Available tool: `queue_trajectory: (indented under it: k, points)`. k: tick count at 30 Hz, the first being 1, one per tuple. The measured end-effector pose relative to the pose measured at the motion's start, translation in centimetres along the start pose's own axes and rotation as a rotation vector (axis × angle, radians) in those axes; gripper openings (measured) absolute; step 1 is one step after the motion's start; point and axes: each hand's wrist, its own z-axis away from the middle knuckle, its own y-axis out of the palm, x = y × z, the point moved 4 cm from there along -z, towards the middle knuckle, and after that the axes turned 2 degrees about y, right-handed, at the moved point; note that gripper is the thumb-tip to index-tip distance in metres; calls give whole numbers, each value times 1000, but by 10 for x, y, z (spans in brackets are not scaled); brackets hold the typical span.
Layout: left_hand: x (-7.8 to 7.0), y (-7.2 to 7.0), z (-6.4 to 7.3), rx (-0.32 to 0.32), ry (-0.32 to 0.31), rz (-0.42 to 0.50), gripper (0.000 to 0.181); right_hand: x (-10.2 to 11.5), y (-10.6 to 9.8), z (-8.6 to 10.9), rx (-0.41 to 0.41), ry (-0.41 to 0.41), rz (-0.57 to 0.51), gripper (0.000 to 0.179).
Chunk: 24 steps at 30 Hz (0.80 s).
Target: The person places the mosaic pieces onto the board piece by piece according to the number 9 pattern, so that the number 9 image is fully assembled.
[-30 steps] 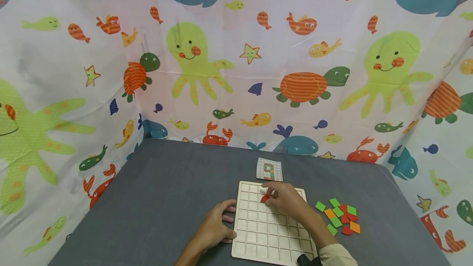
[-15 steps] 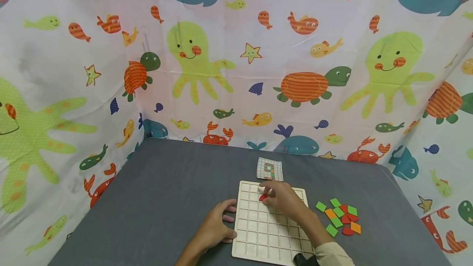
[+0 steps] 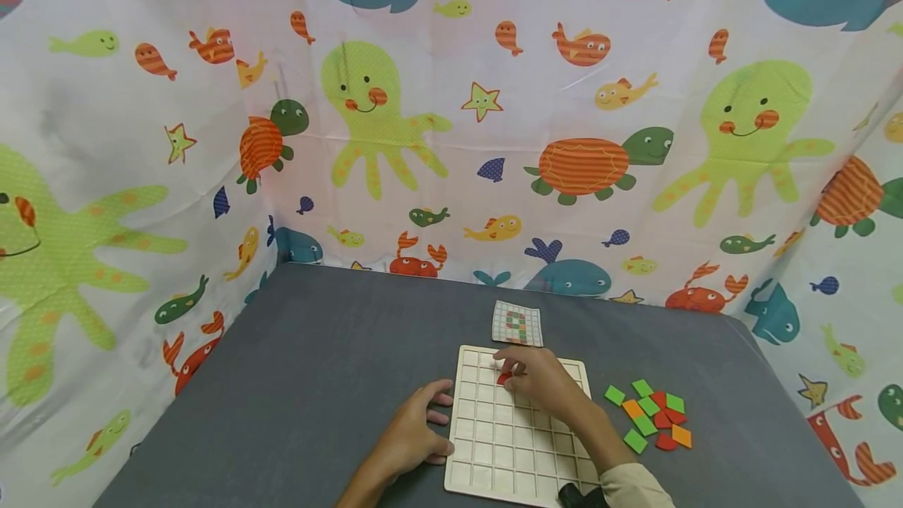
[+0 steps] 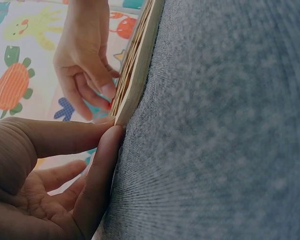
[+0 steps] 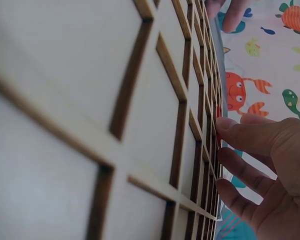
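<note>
A pale wooden grid board (image 3: 487, 433) lies on the grey table. My left hand (image 3: 412, 429) is at its left edge; in the left wrist view, the thumb and a finger (image 4: 102, 155) meet on the board's rim. Over the upper middle squares, my right hand (image 3: 539, 379) pinches a red tile (image 3: 504, 378), largely covered by the fingers. In the right wrist view only a thin red sliver of that tile (image 5: 218, 120) shows beside the thumb, close against the grid, with the other fingers (image 5: 245, 172) loosely bent.
Behind the board lies a pattern card (image 3: 516, 324) with coloured squares. Several loose green, orange and red tiles (image 3: 649, 406) are scattered to the right of the board. A sea-animal curtain (image 3: 451, 139) hangs along the back and both sides of the table (image 3: 339, 351).
My right hand has shifted very slightly left, still with the red tile at its fingertips over the same part of the board. My left hand stays at the board's edge.
</note>
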Motion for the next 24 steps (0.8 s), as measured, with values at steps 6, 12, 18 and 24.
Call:
queue_trajectory:
  k: [6,12,18,24]
  points:
    - [1,1,-1,0,-6,9,99,-2,-2,6,-25,12,-38,40]
    - [2,1,-1,-3,-15,11,99,-4,-9,15,-89,59,-83,41]
    - [3,2,-2,1,-21,18,99,-6,-19,27,-142,84,-106,45]
    - [2,2,-1,0,-27,6,98,-10,-26,38,-198,102,-94,49]
